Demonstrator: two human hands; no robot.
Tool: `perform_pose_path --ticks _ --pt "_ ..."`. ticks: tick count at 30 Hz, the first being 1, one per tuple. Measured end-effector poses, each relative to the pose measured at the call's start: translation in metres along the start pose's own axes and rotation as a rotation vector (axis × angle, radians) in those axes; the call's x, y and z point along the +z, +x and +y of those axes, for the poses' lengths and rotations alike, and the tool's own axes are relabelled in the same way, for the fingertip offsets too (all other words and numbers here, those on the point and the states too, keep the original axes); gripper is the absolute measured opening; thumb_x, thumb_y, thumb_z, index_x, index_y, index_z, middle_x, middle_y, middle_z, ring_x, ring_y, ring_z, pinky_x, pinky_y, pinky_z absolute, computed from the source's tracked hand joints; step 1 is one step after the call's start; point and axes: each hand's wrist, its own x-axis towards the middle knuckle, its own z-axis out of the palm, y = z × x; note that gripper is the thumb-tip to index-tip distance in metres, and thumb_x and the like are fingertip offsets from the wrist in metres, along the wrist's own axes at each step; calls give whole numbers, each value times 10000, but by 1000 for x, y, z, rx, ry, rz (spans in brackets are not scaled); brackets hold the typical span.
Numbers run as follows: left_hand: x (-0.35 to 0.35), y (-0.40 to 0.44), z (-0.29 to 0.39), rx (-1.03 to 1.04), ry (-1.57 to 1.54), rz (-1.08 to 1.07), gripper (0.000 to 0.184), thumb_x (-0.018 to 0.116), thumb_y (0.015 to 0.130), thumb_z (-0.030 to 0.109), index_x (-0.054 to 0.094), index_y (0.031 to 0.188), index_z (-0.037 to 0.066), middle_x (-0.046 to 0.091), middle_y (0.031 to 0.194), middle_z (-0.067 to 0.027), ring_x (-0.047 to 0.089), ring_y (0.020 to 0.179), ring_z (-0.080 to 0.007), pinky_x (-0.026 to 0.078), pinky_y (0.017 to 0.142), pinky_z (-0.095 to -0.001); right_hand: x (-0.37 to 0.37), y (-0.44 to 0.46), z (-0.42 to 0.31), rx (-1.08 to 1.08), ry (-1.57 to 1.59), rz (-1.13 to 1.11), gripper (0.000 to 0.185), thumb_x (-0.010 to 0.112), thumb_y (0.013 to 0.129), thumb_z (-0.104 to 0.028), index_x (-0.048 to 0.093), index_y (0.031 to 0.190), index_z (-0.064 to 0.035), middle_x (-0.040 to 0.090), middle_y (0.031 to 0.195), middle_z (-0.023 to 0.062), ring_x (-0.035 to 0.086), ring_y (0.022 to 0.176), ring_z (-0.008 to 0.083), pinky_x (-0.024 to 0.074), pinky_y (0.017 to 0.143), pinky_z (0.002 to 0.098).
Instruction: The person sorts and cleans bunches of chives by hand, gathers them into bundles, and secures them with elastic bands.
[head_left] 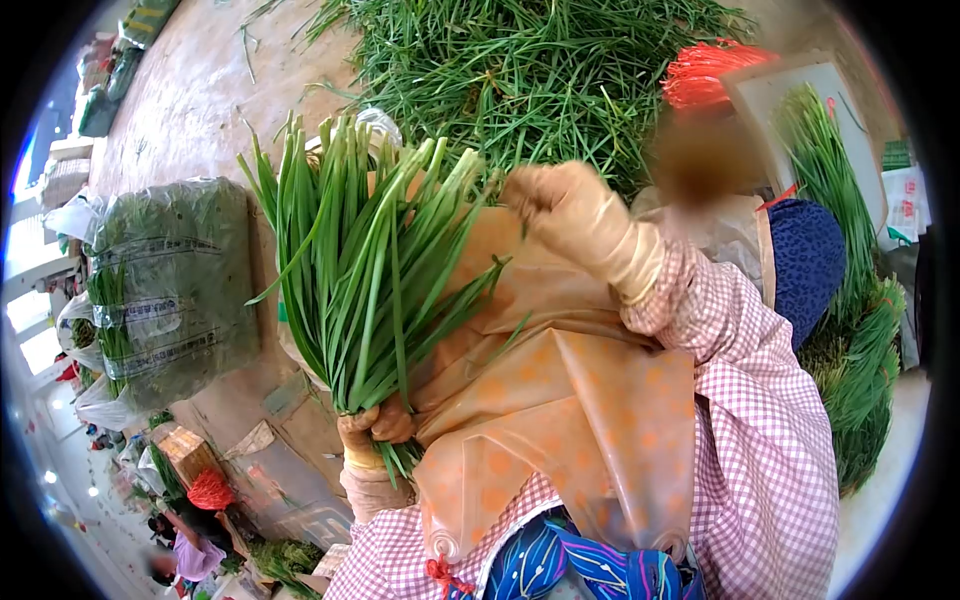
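My left hand (375, 425), in a tan glove, is wrapped round a bunch of garlic chives (365, 290) near the leaf-tip end. The pale cut ends of the bunch point up and fan apart. My right hand (565, 195), gloved as well, is raised just right of those cut ends with its fingers curled together. A thin dark green bit shows below its fingertips, but whether the fingers hold it I cannot make out. Under both hands a tan plastic apron (560, 400) covers my lap.
A large heap of loose chives (510, 90) lies ahead. Red ties (710, 75) are at its right, beside more chive bunches (825, 170). A plastic-wrapped bale (175, 290) stands left on the floor. Farther left, a person (195, 550) is beside a second tuft of red ties (210, 490).
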Motion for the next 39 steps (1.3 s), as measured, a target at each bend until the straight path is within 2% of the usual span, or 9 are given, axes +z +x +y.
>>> perform_pose_path --ticks 5,7,13,22,28,32,34,36,39 --pt "-7 -4 -4 -1 -46 13 347 653 858 257 567 1038 -27 368 539 11 301 425 -121 249 418 -278 -42 24 15 227 -557 110 135 590 819 -207 674 856 -108 659 795 151 646 745 322 528 673 393" --pt "-13 -10 -4 -15 -160 67 346 668 847 204 576 1075 -39 493 602 -25 429 469 -162 364 453 -288 -31 34 -16 -250 -582 305 185 669 872 -220 674 985 -73 655 1013 120 638 930 220 502 803 302" --pt "-2 4 2 -15 -52 25 347 669 840 187 574 1087 -37 503 637 -30 439 505 -161 372 480 -288 14 62 -57 -115 -816 -347 402 570 879 -472 664 1118 -163 628 1127 115 543 1140 314 231 1059 607" --pt "-2 4 4 -16 -31 39 353 669 828 163 571 1104 -34 519 688 -38 454 559 -160 383 521 -287 23 51 -19 -306 -91 -95 141 624 872 -178 648 966 -76 654 819 111 646 707 288 508 605 337" --pt "0 5 3 -27 -18 44 359 670 820 146 568 1115 -32 529 723 -43 465 594 -160 391 548 -287 -45 49 49 534 642 395 185 612 897 -249 653 885 -68 642 703 46 615 610 134 494 558 300" --pt "2 4 3 -32 -13 47 364 670 815 135 567 1123 -31 536 746 -47 472 618 -159 396 566 -287 -60 5 40 516 -896 -253 362 586 869 -412 643 1021 -89 671 938 133 645 891 300 491 766 454" --pt "3 6 2 -39 -15 46 367 670 813 130 566 1127 -30 539 757 -49 475 630 -159 398 575 -287 -39 -36 46 63 -434 -114 426 568 895 -407 622 1154 -74 661 996 175 637 974 291 500 838 420" --pt "4 6 3 -37 -7 53 370 670 810 124 566 1131 -29 543 768 -50 478 642 -159 401 584 -287 -30 -28 -17 472 124 -485 432 596 888 -396 638 1058 -1 670 950 193 653 891 309 515 802 368" --pt "6 9 3 -39 15 48 376 670 806 116 565 1137 -28 548 786 -53 484 660 -159 405 598 -287 10 -40 -12 123 -26 -347 279 629 842 -290 668 993 -59 678 871 162 661 839 323 525 735 390"
